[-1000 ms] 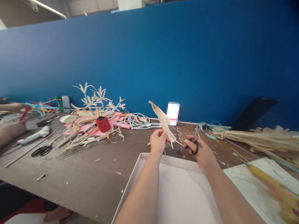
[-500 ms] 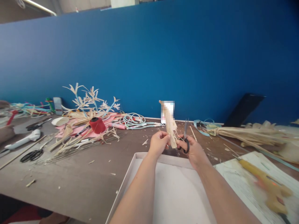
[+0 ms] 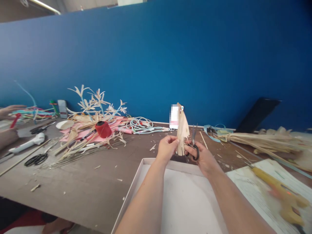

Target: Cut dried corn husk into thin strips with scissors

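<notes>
My left hand (image 3: 166, 148) pinches the lower end of a dry straw-coloured husk strip (image 3: 182, 129), which stands nearly upright. My right hand (image 3: 203, 157) is closed round the black handles of a pair of scissors (image 3: 194, 146), whose blades point up just right of the husk. The two hands almost touch. Both hover over the far rim of a shallow white tray (image 3: 156, 161) on the brown table.
A yellow glue gun (image 3: 278, 189) lies on a white board at right, behind it a husk bundle (image 3: 263, 141). At left: a red thread spool (image 3: 103, 129), husk flowers (image 3: 97, 104), cables, black scissors (image 3: 36, 159), a white tool, another person's hand (image 3: 9, 110).
The husk strip swung from leaning left to almost upright. My right hand with the scissors moved in from the right until it sits beside the left hand.
</notes>
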Demonstrator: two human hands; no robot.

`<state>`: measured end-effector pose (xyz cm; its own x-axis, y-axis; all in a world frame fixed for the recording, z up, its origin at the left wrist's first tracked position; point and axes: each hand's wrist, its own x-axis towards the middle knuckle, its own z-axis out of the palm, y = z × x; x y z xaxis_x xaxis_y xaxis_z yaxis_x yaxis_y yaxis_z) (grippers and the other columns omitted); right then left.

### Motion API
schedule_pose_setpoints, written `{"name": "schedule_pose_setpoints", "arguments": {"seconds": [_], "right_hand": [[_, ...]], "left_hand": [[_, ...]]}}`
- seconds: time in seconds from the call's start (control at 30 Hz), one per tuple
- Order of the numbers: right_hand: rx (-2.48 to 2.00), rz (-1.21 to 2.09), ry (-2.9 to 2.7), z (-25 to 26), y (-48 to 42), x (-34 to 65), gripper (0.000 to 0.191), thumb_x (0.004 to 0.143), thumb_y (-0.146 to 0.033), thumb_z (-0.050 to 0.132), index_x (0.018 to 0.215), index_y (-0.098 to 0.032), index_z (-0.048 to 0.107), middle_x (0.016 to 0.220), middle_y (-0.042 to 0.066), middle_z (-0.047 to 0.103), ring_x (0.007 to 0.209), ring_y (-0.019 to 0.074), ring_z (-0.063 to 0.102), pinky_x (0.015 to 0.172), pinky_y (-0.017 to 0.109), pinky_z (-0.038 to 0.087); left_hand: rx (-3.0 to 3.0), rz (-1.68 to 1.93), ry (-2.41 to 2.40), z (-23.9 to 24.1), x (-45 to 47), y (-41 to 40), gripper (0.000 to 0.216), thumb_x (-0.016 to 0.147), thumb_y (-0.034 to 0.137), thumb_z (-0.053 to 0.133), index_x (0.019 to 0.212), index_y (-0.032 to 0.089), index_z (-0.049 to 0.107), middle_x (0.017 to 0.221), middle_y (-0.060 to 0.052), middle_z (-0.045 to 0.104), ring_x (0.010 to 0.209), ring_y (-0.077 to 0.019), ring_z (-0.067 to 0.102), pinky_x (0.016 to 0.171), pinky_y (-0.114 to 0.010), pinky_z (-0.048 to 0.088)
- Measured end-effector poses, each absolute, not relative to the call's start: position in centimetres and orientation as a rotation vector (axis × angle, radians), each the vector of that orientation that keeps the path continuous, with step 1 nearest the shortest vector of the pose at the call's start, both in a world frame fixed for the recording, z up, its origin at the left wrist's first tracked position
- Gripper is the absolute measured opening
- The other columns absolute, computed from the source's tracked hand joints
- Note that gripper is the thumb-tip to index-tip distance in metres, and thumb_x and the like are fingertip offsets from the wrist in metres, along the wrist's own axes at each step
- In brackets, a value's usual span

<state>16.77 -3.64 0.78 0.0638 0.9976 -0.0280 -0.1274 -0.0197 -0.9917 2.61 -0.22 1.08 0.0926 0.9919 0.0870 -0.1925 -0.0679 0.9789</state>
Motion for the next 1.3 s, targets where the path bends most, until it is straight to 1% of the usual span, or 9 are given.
{"name": "schedule_pose_setpoints", "arguments": {"seconds": [0.1,0.17,0.3,0.47,0.57,0.83,1.07,1.17,1.3], "right_hand": [[-1.139,1.280,-1.048,1.2,-3.8,16.4,0.047,0.054,-0.035,0.076,0.095,-0.021,0.058,0.067,-0.001,0.060,0.058,0.0127,0.053,0.053,0.023,0.039],[-1.144,1.294,-1.033,1.4,-3.9,16.2,0.046,0.054,-0.034,0.077,0.093,-0.020,0.057,0.066,-0.002,0.059,0.056,0.0118,0.052,0.053,0.023,0.039],[-1.174,1.270,-1.036,1.7,-4.1,16.2,0.045,0.054,-0.032,0.075,0.093,-0.020,0.057,0.063,-0.003,0.057,0.053,0.0105,0.049,0.047,0.021,0.035],[-1.125,1.340,-1.063,1.7,-4.1,16.8,0.036,0.062,-0.031,0.070,0.094,-0.020,0.058,0.062,-0.004,0.052,0.049,0.0077,0.043,0.043,0.020,0.028],[-1.114,1.374,-1.100,1.6,-4.1,16.9,0.036,0.064,-0.033,0.069,0.095,-0.020,0.057,0.062,-0.004,0.051,0.049,0.0081,0.043,0.042,0.020,0.027],[-1.169,1.296,-1.166,1.0,-3.9,16.7,0.039,0.062,-0.032,0.070,0.095,-0.019,0.056,0.062,-0.003,0.055,0.051,0.0096,0.048,0.047,0.021,0.035],[-1.479,0.971,-1.157,1.0,-3.5,16.2,0.044,0.058,-0.036,0.072,0.096,-0.019,0.059,0.067,0.003,0.064,0.059,0.0170,0.057,0.054,0.027,0.043],[-1.496,0.869,-1.114,0.8,-3.4,16.5,0.045,0.059,-0.038,0.071,0.099,-0.020,0.060,0.068,0.003,0.064,0.061,0.0177,0.058,0.054,0.027,0.044],[-1.378,0.868,-1.076,1.0,-3.5,16.7,0.043,0.062,-0.042,0.069,0.098,-0.019,0.061,0.073,0.005,0.065,0.064,0.0172,0.058,0.056,0.028,0.045]], "left_hand": [[1.193,1.257,0.955,0.9,2.7,-0.2,0.021,0.069,0.034,0.060,0.076,0.016,0.056,0.049,0.005,0.046,0.038,-0.0051,0.037,0.035,-0.017,0.028],[1.201,1.248,0.964,0.8,2.8,-0.2,0.021,0.069,0.035,0.059,0.076,0.016,0.056,0.049,0.005,0.045,0.038,-0.0052,0.037,0.036,-0.017,0.029],[1.231,1.284,1.013,0.9,2.8,-0.3,0.018,0.068,0.032,0.060,0.074,0.015,0.058,0.054,0.004,0.050,0.042,-0.0043,0.039,0.041,-0.017,0.032],[1.249,1.334,1.047,1.0,2.7,-0.2,0.015,0.066,0.029,0.060,0.071,0.015,0.059,0.061,0.002,0.056,0.051,-0.0060,0.046,0.048,-0.017,0.035],[1.235,1.352,1.054,0.9,2.7,-0.2,0.014,0.066,0.027,0.058,0.072,0.015,0.059,0.063,0.000,0.057,0.052,-0.0069,0.047,0.049,-0.017,0.036],[1.203,1.414,1.100,0.4,2.6,0.4,0.014,0.067,0.027,0.057,0.074,0.015,0.060,0.062,0.000,0.058,0.050,-0.0070,0.047,0.049,-0.018,0.038],[1.036,1.629,1.252,0.2,1.5,1.4,0.019,0.067,0.028,0.057,0.079,0.013,0.062,0.070,-0.003,0.063,0.059,-0.0099,0.053,0.055,-0.020,0.042],[1.024,1.636,1.258,0.2,1.4,1.4,0.018,0.067,0.028,0.058,0.078,0.014,0.062,0.069,-0.002,0.062,0.056,-0.0087,0.052,0.052,-0.019,0.040],[0.979,1.552,1.235,0.8,1.6,1.0,0.017,0.066,0.029,0.059,0.076,0.015,0.060,0.056,0.001,0.056,0.044,-0.0064,0.045,0.042,-0.017,0.035]]}}
